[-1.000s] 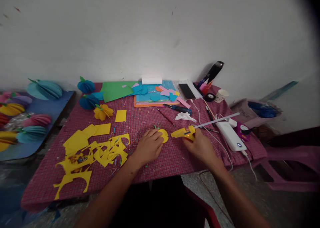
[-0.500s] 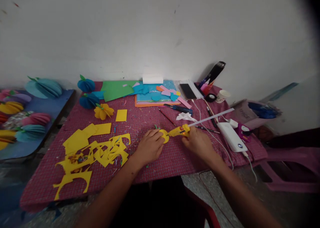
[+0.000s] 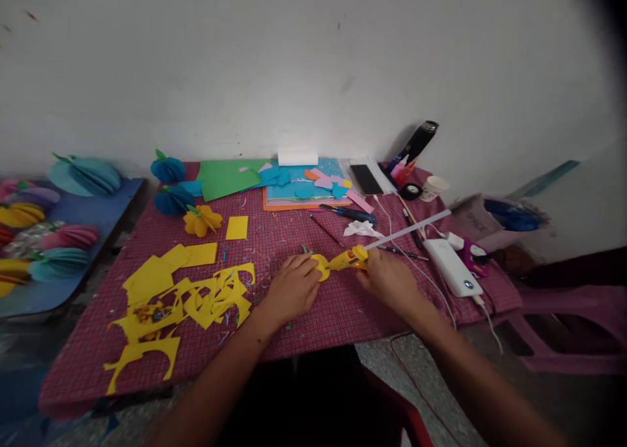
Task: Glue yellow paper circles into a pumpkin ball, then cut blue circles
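Observation:
My right hand is wrapped round a yellow hot glue gun, and a long translucent glue stick juts out of its back. A small orange light glows on the gun's body. Its nozzle reaches the edge of a round yellow paper piece; whether it touches is too small to tell. My left hand lies over that paper piece with fingers together, pressing it on the table and hiding its left side. A bit of green pokes out above the fingers.
Yellow paper offcuts and yellow sheets cover the left side of the checked tablecloth. Finished paper pumpkins stand behind them. At right lie a white power bank, cables, a phone and a paper cup.
The glue gun's nozzle has shifted slightly left and down against the yellow paper piece. My left hand stays in place on the paper. The view has turned very slightly.

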Tool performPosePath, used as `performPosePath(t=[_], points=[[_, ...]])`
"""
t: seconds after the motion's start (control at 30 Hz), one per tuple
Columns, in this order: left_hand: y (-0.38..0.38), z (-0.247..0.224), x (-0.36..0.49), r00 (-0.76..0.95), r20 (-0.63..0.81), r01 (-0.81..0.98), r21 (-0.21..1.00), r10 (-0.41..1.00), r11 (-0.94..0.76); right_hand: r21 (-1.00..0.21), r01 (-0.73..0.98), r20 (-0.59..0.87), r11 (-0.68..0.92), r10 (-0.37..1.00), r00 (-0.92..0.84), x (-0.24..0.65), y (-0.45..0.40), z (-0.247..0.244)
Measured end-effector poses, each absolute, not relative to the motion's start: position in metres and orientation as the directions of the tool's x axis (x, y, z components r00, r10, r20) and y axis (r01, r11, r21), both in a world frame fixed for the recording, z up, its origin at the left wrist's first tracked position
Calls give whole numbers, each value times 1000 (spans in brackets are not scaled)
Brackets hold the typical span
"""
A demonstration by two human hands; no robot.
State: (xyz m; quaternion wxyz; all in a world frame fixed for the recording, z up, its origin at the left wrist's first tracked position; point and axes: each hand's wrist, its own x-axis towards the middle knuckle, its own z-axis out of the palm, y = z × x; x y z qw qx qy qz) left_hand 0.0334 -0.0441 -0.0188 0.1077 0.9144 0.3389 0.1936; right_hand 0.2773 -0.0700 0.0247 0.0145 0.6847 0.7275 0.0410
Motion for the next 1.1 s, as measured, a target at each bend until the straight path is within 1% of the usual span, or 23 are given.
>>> performPosePath(t=[0.07,0.13,0.23,0.3,0.4,0.5,0.6,0.67,0.7,0.8,0.97,1.03,1.07,1.1], points=[[-44,-19,33,695,283,577,329,661,-748,75,996,30,50,998,-52,280,-74,26],[-44,-19,33,692,286,577,333,663,-746,51,999,45,-3,999,0,285,-78,27],[-44,-20,33,692,288,575,335,662,-747,-66,990,79,-121,989,126,294,-80,26],[-44,-20,33,694,290,575,328,659,-750,-142,976,60,-167,982,177,297,-78,23],[-44,-20,34,690,293,581,321,662,-748,-208,961,15,-180,982,187,296,-72,19],[-44,-19,33,680,303,580,333,667,-743,-296,938,3,-181,982,190,298,-70,15],[-44,-18,33,675,311,577,344,670,-741,-388,900,6,-200,976,219,315,-72,11],[-44,-19,33,664,321,575,358,675,-736,-416,876,-7,-243,964,264,333,-76,7],[-43,-20,33,656,328,573,370,680,-731,-416,872,-21,-257,962,274,343,-77,5],[-43,-22,35,621,344,573,413,704,-707,-346,888,-51,-303,951,304,367,-79,-1],[-44,-24,35,553,347,581,492,757,-649,-265,922,-94,-281,960,265,379,-79,-1],[-44,-24,35,524,351,570,533,776,-626,-214,934,-5,-285,957,291,373,-84,4],[-44,-24,35,513,352,562,553,783,-616,-186,943,85,-275,952,294,365,-87,7],[-44,-24,35,503,351,555,569,789,-607,-183,955,186,-232,946,265,356,-91,9]])
